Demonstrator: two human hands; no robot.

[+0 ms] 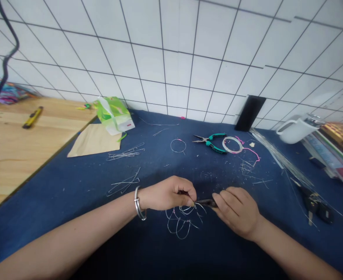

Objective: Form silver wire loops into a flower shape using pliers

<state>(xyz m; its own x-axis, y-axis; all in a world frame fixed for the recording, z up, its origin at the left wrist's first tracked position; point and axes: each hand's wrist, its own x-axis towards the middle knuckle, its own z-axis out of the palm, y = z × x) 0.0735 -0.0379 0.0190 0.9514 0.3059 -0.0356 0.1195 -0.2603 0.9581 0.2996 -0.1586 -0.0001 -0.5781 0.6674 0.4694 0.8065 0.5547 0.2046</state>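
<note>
My left hand [171, 192] is closed, with thumb and forefinger pinching a wire piece made of several thin silver loops [182, 229] that hang below the fingers. My right hand [237, 212] is wrapped round dark pliers [208, 203], most of whose handles are hidden in the palm. The pliers' jaws point left and reach the wire right beside my left fingertips. Whether the jaws bite on the wire cannot be made out. Beyond the hands lie a single wire ring [178, 146] and green-handled needle-nose pliers [213, 142].
Bent wire pieces [126, 152] lie on the blue cloth [153, 167] at left. Right of the green pliers sit a coil [232, 144] with pink thread, wire scraps, long straight wires [282, 157], keys [311, 206] and a white mug [298, 128]. A yellow cutter [33, 117] rests on the wooden board.
</note>
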